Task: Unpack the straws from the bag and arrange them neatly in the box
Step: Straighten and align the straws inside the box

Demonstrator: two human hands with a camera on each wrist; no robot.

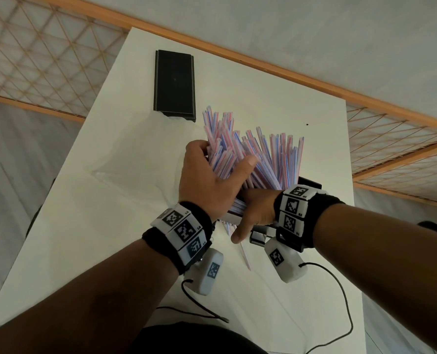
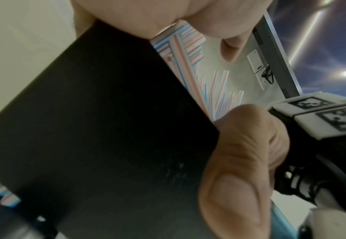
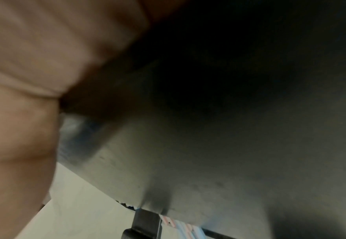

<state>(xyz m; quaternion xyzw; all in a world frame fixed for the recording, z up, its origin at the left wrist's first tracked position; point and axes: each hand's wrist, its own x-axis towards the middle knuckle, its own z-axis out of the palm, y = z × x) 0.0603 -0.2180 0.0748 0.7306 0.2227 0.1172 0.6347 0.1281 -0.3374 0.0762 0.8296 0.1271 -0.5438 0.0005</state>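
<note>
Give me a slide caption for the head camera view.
Left hand gathers striped plastic straws standing in a tilted black box held by the right hand.

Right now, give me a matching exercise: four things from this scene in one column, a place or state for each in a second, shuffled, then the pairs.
Things:
1. straws
2. lid
3. left hand
4. right hand

Places or states:
A. lies flat at the far end of the table, untouched
B. holds the black box by its near end
C. fan out unevenly from the box
D. wraps around the bundle

Pairs: 1-C, 2-A, 3-D, 4-B
</note>
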